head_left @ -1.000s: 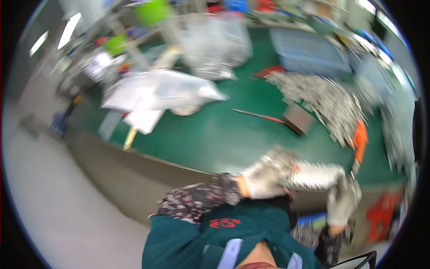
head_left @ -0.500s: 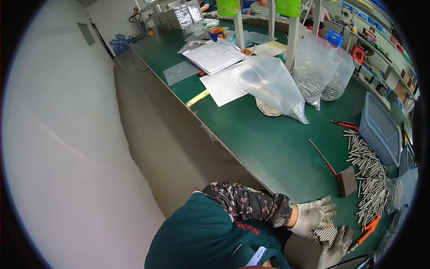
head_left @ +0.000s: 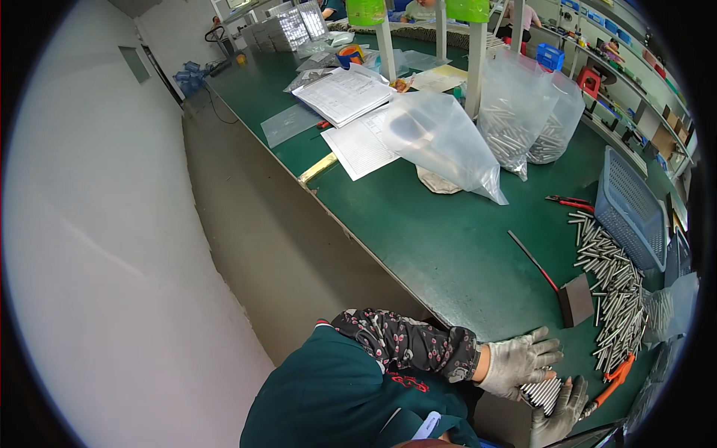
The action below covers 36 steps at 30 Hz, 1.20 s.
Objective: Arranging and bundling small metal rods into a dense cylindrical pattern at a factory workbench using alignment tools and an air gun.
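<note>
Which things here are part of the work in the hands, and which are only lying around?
In use:
left hand and right hand, both gloved, around a bundle of metal rods
pile of loose rods beside them

Lying about:
blue basket
clear bags
papers
red-handled pliers
orange-handled tool

We count two gloved hands, the left hand (head_left: 517, 361) and the right hand (head_left: 559, 413), one blue basket (head_left: 629, 209), three clear plastic bags (head_left: 445, 140), one loose heap of metal rods (head_left: 614, 284), one small bundle of rods (head_left: 543, 392) and two red-handled pliers (head_left: 569, 201).
</note>
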Available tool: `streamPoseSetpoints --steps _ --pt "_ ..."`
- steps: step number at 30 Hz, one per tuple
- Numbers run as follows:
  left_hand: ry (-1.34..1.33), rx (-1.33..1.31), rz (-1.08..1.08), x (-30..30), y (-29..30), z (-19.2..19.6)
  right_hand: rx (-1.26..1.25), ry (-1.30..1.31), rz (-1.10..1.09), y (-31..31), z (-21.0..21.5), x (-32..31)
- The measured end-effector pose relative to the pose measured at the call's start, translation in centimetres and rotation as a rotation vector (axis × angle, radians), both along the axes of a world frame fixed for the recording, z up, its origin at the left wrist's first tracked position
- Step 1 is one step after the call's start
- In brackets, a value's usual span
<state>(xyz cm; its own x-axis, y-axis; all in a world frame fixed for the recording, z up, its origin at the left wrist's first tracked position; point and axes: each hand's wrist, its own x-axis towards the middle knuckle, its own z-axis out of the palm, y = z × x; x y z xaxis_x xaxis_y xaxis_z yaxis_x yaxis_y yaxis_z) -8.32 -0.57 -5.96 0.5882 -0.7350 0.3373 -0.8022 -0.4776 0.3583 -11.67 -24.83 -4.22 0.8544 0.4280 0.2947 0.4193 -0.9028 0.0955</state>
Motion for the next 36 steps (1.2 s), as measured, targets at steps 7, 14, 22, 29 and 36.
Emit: streamPoseSetpoints --steps 7,14,22,29,36 --pt "0.076 0.036 -0.013 -0.3 0.2 0.0 0.102 0.066 -0.005 1.4 -0.3 -0.7" --pt "0.048 0.043 -0.075 0.3 1.3 0.5 0.135 0.112 -0.033 2.6 0.6 -0.9" --pt "0.033 0.037 -0.084 0.3 2.1 1.1 0.269 0.159 -0.131 2.2 1.3 -0.4" --pt "0.014 0.036 -0.059 0.3 2.2 1.4 0.281 -0.011 -0.074 3.0 0.6 -0.5" --pt "0.026 0.079 -0.054 0.0 3.2 1.8 0.330 -0.055 -0.052 4.8 0.4 -0.6"
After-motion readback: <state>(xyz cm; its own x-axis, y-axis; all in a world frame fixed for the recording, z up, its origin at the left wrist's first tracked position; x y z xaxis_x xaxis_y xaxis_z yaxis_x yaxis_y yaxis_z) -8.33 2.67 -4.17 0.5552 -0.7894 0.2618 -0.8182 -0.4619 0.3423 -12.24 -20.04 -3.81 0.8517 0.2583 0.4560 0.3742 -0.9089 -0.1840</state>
